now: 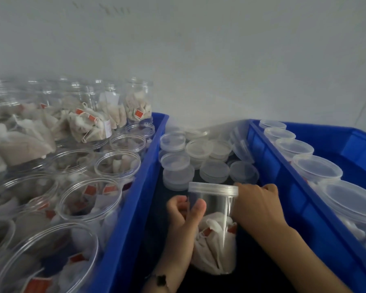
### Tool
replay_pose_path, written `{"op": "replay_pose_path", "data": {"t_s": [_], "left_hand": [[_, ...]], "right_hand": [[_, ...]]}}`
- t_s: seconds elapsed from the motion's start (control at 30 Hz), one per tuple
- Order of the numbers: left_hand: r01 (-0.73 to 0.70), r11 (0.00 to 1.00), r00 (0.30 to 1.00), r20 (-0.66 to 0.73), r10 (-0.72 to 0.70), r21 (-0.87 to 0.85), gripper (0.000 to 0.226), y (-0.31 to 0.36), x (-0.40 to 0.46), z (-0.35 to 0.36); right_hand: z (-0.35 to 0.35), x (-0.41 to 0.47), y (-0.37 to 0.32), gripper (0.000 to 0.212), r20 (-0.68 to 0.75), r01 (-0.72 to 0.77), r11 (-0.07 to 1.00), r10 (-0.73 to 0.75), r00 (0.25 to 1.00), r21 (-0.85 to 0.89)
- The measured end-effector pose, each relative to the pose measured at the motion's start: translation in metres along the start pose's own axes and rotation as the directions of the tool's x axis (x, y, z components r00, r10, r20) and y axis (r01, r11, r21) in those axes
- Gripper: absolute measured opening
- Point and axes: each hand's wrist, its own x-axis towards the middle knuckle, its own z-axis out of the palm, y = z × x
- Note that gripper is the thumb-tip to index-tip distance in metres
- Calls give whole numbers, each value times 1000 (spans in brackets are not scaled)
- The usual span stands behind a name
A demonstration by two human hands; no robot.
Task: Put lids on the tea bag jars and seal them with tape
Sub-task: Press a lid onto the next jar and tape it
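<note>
Capping looks done on this jar (pixel 213 227): the left hand (pixel 185 210) has its grip around the body between the blue bins, lid (pixel 213 188) on, while the right hand (pixel 257 203), grip unclear, reaches behind it, so taping likely comes next.

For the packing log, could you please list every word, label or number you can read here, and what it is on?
No text can be read in this view.
Red tags on the tea bags: any print is too small and blurred.
White label in a jar in the left bin: blurred, unreadable.
Held jar, its lid and the loose lids: no print visible.
</note>
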Motion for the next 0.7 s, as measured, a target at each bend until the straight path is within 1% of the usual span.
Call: {"op": "replay_pose_path", "data": {"t_s": [0.03,0.07,0.1,0.13,0.17,0.27,0.33,0.4,0.47,0.53,0.6,0.67,0.7], "left_hand": [[-1,1000,999,-33,2,6,65,-3,0,-4],[-17,1000,998,-62,18,16,57,-7,1,-8],[-28,1000,995,-96,29,11,55,-8,2,-11],[-37,999,993,-115,37,0,55,-8,3,-13],[-46,999,991,-126,47,5,57,-7,2,-14],[-110,994,985,-131,112,23,63,-5,-3,-16],[-143,990,983,-117,141,-9,60,-1,-6,-15],[-148,988,979,-146,141,-40,60,-1,-7,-13],[-108,992,971,-223,91,-68,62,-2,-7,-9],[-85,995,965,-254,71,-43,69,-1,-8,-5],[-123,991,969,-222,110,-44,82,1,-10,-4],[-174,981,979,-123,162,-91,99,1,-13,-2],[-192,976,980,-63,186,-98,103,-1,-14,-1]], "right_hand": [[3,0,-1,15,-16,6,999,-5,1000,51],[5,0,-1,30,-20,4,992,-1,1000,128],[6,-1,-1,47,8,-6,975,4,1000,223],[5,-2,-1,56,34,-13,948,2,999,319],[5,-5,-1,53,45,-10,918,-8,999,397],[-3,-12,-2,21,1,41,874,-47,999,484],[-11,-17,-4,15,-63,124,898,-108,992,422],[-20,-20,-7,21,-79,211,916,-196,977,341],[-26,-21,-8,31,-27,216,923,-219,975,319],[-27,-22,-7,35,31,195,929,-215,976,316],[-24,-22,-6,31,27,181,924,-202,979,336],[-22,-23,-2,24,-11,173,930,-180,984,325],[-20,-24,1,26,-1,152,939,-160,987,310]]}}
